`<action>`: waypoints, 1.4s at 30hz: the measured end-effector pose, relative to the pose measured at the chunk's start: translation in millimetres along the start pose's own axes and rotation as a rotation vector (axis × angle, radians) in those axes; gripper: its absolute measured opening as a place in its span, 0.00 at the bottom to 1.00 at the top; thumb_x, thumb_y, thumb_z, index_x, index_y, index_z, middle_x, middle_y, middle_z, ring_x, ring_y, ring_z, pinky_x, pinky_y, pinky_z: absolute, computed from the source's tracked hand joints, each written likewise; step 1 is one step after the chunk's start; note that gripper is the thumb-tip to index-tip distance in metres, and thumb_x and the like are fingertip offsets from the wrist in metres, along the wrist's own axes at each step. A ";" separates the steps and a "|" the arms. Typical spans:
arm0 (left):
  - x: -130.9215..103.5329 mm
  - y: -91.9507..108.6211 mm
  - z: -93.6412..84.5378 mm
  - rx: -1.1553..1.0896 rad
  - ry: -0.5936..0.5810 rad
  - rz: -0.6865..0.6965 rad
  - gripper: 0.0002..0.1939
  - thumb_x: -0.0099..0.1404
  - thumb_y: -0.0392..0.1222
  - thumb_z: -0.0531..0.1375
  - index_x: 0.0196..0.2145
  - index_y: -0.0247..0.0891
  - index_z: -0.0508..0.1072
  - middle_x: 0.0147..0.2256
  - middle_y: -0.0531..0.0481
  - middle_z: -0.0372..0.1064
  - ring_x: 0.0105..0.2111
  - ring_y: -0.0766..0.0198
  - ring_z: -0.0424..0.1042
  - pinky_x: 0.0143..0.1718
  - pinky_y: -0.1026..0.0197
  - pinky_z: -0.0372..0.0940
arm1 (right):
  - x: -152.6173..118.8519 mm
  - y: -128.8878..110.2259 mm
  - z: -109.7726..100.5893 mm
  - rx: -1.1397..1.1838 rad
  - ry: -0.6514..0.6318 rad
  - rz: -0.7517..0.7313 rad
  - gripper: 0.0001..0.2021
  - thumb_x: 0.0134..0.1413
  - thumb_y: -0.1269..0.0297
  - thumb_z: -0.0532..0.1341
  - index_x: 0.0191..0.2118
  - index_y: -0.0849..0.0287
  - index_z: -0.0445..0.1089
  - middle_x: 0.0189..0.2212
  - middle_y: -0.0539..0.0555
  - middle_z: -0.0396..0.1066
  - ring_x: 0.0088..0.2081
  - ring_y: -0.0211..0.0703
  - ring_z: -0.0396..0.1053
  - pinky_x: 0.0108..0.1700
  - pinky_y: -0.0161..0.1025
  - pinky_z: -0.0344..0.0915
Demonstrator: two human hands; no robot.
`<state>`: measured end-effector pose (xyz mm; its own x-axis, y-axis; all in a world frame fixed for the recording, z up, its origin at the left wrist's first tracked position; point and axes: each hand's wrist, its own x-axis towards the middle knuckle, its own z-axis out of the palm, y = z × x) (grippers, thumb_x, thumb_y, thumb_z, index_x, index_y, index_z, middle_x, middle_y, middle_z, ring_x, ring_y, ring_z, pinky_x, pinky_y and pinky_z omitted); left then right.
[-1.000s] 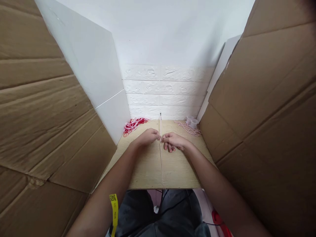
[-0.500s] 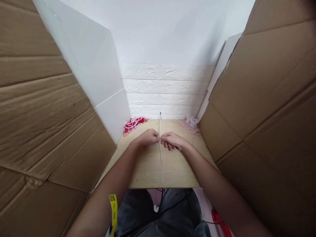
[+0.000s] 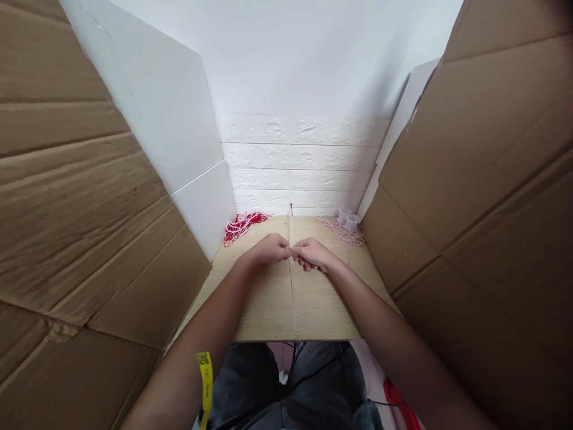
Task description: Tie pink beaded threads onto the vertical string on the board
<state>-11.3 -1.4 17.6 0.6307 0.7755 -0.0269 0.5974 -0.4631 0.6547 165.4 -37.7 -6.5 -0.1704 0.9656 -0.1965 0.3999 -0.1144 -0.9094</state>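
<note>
A thin pale cord [image 3: 293, 298] runs from a small dark hook [image 3: 291, 206] at the wall, across the wooden board and over its front edge. Beyond my hands the cord looks thicker. My left hand [image 3: 274, 248] is closed at the cord from the left, thumb and finger pinched on it. From the right, my right hand [image 3: 312, 253] pinches at the same spot, its other fingers curled loosely. The fingertips of both hands meet, hiding the part of the cord between them.
On the wooden board [image 3: 264, 310], a red and white cord bundle [image 3: 244, 227] lies back left. A pale pink cord bundle [image 3: 342, 232] and clear plastic spools [image 3: 349, 221] sit back right. Cardboard panels [image 3: 89, 239] flank both sides. A white brick-pattern wall [image 3: 304, 158] stands behind.
My right hand has moved slightly left and up, and its fingertips now meet my left hand at the cord. My left hand has barely moved.
</note>
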 end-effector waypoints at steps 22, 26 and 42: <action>-1.8 9.9 -4.6 -0.381 0.037 0.064 0.15 0.61 0.50 0.57 0.25 0.36 0.70 0.22 0.52 0.66 0.22 0.68 0.63 0.25 0.64 0.58 | -14.0 -13.1 -12.6 0.376 -0.132 -0.312 0.25 0.48 0.54 0.70 0.49 0.55 0.63 0.29 0.50 0.76 0.22 0.35 0.69 0.16 0.27 0.52; -0.7 6.8 -3.1 -0.381 0.061 0.062 0.18 0.63 0.53 0.57 0.25 0.35 0.71 0.22 0.51 0.67 0.23 0.67 0.64 0.26 0.63 0.59 | -18.4 -16.7 -15.3 0.454 -0.206 -0.275 0.31 0.40 0.65 0.70 0.53 0.56 0.62 0.29 0.49 0.76 0.19 0.31 0.61 0.17 0.28 0.46; -3.2 5.0 -10.1 -0.425 0.249 -0.003 0.22 0.64 0.53 0.56 0.18 0.38 0.63 0.18 0.54 0.61 0.21 0.67 0.61 0.28 0.62 0.56 | -39.3 -29.4 -69.0 0.724 0.085 -0.424 0.15 0.44 0.60 0.64 0.40 0.56 0.67 0.17 0.44 0.57 0.18 0.34 0.48 0.18 0.33 0.40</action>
<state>-15.4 -1.9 28.6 0.4609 0.8796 0.1182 0.3115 -0.2850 0.9065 222.4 -56.2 53.3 -0.0960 0.9716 0.2162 -0.3638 0.1679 -0.9162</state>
